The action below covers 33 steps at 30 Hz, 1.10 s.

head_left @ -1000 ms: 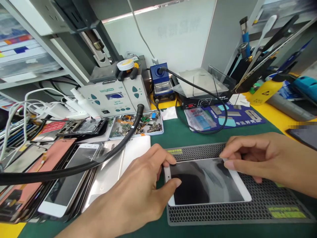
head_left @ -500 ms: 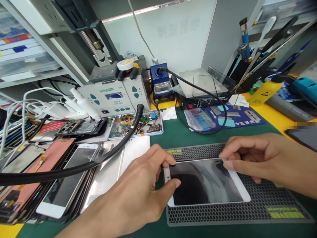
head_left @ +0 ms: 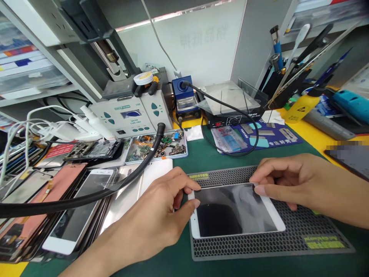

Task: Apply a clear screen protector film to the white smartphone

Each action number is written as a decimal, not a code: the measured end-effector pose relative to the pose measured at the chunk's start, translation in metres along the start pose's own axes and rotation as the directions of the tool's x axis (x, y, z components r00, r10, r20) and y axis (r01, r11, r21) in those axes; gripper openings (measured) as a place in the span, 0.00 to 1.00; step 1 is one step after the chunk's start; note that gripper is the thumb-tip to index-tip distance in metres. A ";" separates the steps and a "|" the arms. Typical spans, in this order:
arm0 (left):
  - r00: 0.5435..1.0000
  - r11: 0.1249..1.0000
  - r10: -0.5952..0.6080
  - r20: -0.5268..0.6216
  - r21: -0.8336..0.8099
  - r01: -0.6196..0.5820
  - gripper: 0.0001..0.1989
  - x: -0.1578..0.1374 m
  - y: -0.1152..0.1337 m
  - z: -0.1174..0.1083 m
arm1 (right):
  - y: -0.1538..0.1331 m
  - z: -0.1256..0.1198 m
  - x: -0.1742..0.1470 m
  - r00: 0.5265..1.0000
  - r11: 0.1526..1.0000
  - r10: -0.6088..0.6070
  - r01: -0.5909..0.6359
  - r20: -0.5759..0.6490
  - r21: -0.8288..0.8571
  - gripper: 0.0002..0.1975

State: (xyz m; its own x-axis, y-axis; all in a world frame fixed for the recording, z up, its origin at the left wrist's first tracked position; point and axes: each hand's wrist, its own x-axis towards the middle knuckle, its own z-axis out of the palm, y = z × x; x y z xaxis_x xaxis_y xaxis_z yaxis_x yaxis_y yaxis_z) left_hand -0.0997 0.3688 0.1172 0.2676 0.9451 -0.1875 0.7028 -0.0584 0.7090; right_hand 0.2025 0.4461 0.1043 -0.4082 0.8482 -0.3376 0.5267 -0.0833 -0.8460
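Note:
A white-framed smartphone (head_left: 230, 211) lies face up with its dark screen showing on a grey honeycomb mat (head_left: 259, 250). At its left end is my left hand (head_left: 167, 207), index finger at the far corner and thumb at the white border, gripping that end. My right hand (head_left: 291, 188) pinches the far right corner between thumb and fingers. Pale streaks of reflection cross the right half of the screen; whether a clear film lies on it I cannot tell.
A black hose (head_left: 123, 182) arches over several phones and screens (head_left: 77, 211) stacked at left. Behind stand a parts tray (head_left: 157, 148), a grey hot-air station (head_left: 129, 115), a blue soldering stand (head_left: 183, 96) and a black heating plate (head_left: 230, 119). A yellow bottle (head_left: 302, 107) stands at right.
My left thumb has drawn back from the screen to the phone's left border. My right hand keeps its pinch at the far corner. The whole view has shifted slightly.

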 end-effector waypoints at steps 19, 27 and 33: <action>1.000 0.996 -0.018 -0.022 -0.089 0.016 0.08 0.005 0.005 -0.003 | -0.002 -0.003 0.004 0.995 0.998 0.059 -0.058 0.080 -0.019 0.19; 0.999 0.999 -0.012 -0.036 -0.047 0.010 0.09 0.006 0.001 -0.003 | -0.010 -0.005 -0.001 0.993 0.999 0.046 -0.045 0.106 -0.007 0.15; 0.998 0.999 0.046 -0.035 0.004 -0.045 0.13 0.008 -0.018 0.002 | -0.018 -0.003 -0.003 0.994 0.999 0.013 -0.018 0.107 0.037 0.10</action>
State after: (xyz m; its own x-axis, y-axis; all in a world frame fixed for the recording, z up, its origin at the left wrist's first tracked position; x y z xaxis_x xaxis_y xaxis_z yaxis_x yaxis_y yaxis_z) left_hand -0.1088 0.3772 0.1020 0.2762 0.9521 -0.1311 0.6927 -0.1026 0.7139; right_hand 0.1968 0.4469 0.1217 -0.4788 0.7859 -0.3914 0.5056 -0.1176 -0.8547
